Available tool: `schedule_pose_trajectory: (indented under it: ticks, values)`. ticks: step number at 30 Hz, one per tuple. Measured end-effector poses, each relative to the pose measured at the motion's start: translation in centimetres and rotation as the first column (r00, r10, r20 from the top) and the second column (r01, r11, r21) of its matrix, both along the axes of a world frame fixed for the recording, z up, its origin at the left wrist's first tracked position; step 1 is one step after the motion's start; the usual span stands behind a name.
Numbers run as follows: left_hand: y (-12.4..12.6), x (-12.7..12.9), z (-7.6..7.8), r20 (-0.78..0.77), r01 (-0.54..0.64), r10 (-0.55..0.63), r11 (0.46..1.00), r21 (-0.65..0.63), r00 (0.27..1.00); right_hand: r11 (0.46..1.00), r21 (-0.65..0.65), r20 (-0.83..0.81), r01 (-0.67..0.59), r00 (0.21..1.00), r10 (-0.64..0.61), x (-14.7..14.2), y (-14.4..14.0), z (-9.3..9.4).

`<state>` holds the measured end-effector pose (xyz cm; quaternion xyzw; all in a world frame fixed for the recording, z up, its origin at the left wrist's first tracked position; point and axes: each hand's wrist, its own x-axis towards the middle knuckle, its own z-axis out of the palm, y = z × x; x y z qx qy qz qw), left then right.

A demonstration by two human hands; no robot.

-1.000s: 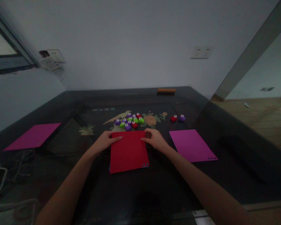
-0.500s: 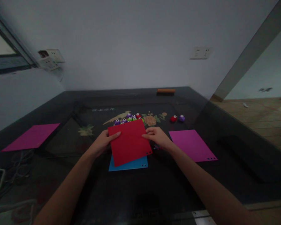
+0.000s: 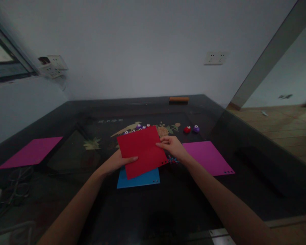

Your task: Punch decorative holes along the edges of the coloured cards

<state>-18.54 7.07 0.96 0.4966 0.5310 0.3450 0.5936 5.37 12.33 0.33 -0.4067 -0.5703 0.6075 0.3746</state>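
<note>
A square red sheet (image 3: 144,146) with small dark marks at its lower right corner is held up, tilted, between my hands. My left hand (image 3: 119,160) grips its left side, thumb on the front and fingers hidden behind. At the right edge, my right hand (image 3: 172,146) pinches the sheet between thumb and fingers. Below it a blue sheet (image 3: 137,181) lies on the dark table, partly covered. Several small balls with white eye-like tops (image 3: 139,126) show just behind the red sheet's top edge. Beside my right hand lies a cluster of tiny coloured pieces (image 3: 172,160).
Pink sheets lie at the left (image 3: 32,152) and right (image 3: 209,158). A red ball (image 3: 187,129) and a purple ball (image 3: 196,129) sit beyond the right sheet. An orange-brown bar (image 3: 179,99) rests near the wall. Cables (image 3: 21,183) lie at the left, a black slab (image 3: 261,170) at the right.
The red sheet has risen slightly and covers more of the balls. My left hand has slid lower, its thumb further onto the sheet. More of the tiny coloured pieces shows.
</note>
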Motion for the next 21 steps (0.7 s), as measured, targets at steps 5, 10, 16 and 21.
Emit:
schedule_pose_trajectory:
  ticks: [5, 10, 16, 21]
  values:
    - [-0.1, 0.2, 0.3, -0.065, 0.022, -0.022, 1.000, -0.001, 0.998, 1.000, 0.021, 0.016, -0.001, 1.000, 0.001, 0.3, 0.1, -0.2]
    - [-0.2, 0.3, 0.4, -0.041, 0.005, -0.005, 1.000, 0.004, 0.999, 0.994, 0.107, 0.048, 0.019, 0.999, -0.024, 0.4, 0.6, -0.6]
    - [1.1, -0.3, -1.2, 0.080, -0.308, 0.299, 0.937, 0.164, 0.951, 0.981, 0.183, 0.110, 0.057, 0.991, -0.078, 0.5, 1.1, -0.7]
    - [2.0, -0.7, -1.2, 0.352, -0.572, 0.487, 0.796, 0.199, 0.799, 0.977, 0.212, 0.212, -0.013, 0.977, -0.033, 0.3, 0.8, -1.0]
